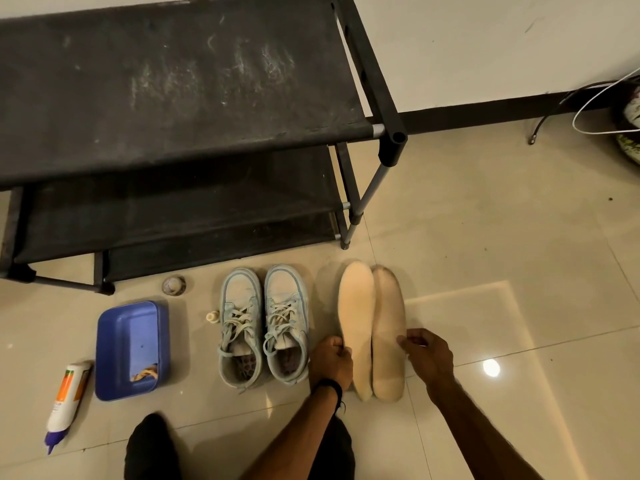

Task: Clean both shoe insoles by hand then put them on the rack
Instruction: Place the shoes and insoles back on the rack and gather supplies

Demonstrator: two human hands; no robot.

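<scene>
My left hand point(330, 358) pinches the pale cream foam insole point(356, 327), my right hand point(427, 355) pinches the dingier grey-beige insole point(388, 337) beside it.

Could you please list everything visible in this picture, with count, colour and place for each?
insoles: two, cream, side by side on the floor right of the sneakers, one overlapping the other
sneakers: one pair, pale blue, on the floor in front of the rack
shoe rack: one, black, tiered, against the wall, top shelf dusty
tray: one, blue, on the floor left of the sneakers
bottle: one, white and orange with a blue cap, lying left of the tray
small round object: one, greyish, by the rack's foot
small cream object: one, beside the left sneaker
cables: white and black, far right by the wall
left hand: grip on the left insole's edge
right hand: at the right insole's edge
</scene>
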